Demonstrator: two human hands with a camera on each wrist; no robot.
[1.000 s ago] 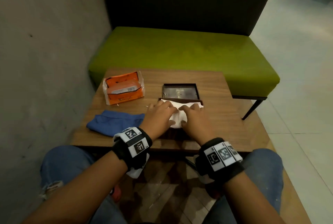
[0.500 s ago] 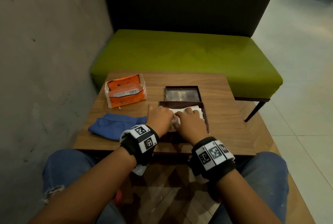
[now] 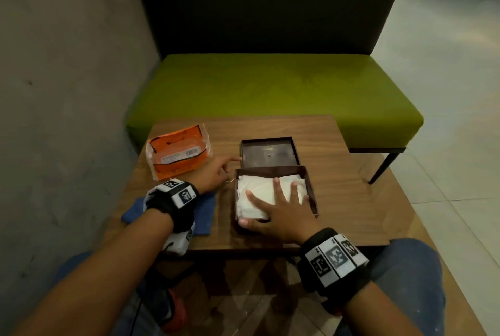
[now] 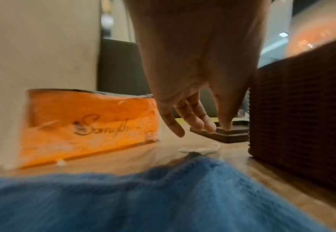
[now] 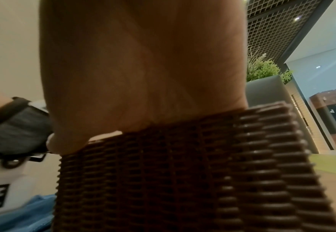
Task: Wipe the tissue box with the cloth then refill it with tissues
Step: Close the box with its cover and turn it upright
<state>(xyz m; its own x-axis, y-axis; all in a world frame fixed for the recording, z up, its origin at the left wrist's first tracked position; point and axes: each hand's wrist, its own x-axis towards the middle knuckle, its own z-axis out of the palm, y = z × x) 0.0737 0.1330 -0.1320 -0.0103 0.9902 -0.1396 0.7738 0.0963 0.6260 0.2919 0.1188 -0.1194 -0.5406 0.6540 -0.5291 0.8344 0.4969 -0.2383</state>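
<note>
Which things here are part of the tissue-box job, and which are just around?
Job: tissue box, tissues in it, lid, orange tissue pack, blue cloth.
Just around: green bench, potted plant.

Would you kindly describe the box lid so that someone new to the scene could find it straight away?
Start at the wooden table in front of the green bench. Just beyond the brown tissue box full of white tissues lies the lid, with the left hand reaching its corner. It is the only shallow, dark, empty tray there; the orange pack sits further left.
</note>
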